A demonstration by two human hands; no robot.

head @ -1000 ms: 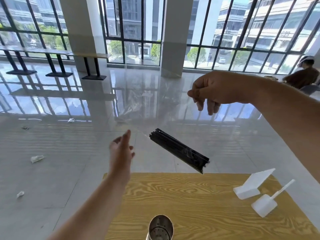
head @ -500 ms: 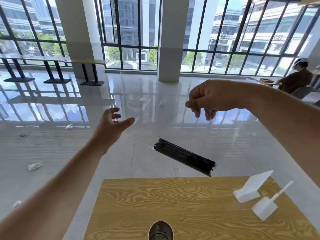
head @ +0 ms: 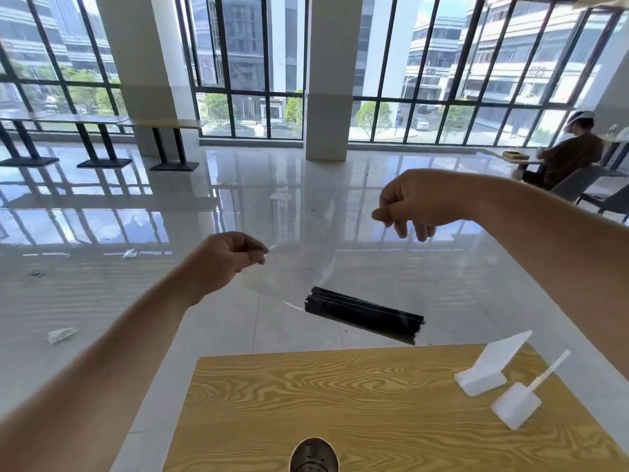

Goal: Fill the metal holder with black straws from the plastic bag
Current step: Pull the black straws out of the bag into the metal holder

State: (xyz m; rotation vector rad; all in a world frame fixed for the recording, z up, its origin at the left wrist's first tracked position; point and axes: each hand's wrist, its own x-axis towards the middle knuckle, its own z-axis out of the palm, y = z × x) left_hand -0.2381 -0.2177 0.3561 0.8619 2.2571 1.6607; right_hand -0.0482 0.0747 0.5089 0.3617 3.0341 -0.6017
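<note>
A person's left hand [head: 224, 257] and right hand [head: 412, 206], both bare, seen from a head-worn camera. The left forearm [head: 112, 352] and right forearm [head: 544, 240] are uncovered along their whole visible length, from the wrists to the frame's edges. The wide lens makes the arms look thicker nearest the camera.

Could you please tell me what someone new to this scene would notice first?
The bundle of black straws draws the eye first, hanging in a clear plastic bag beyond the far edge of the yellow wood-grain table. The left hand and right hand each pinch the bag's top. A round metal holder shows at the bottom edge.
</note>
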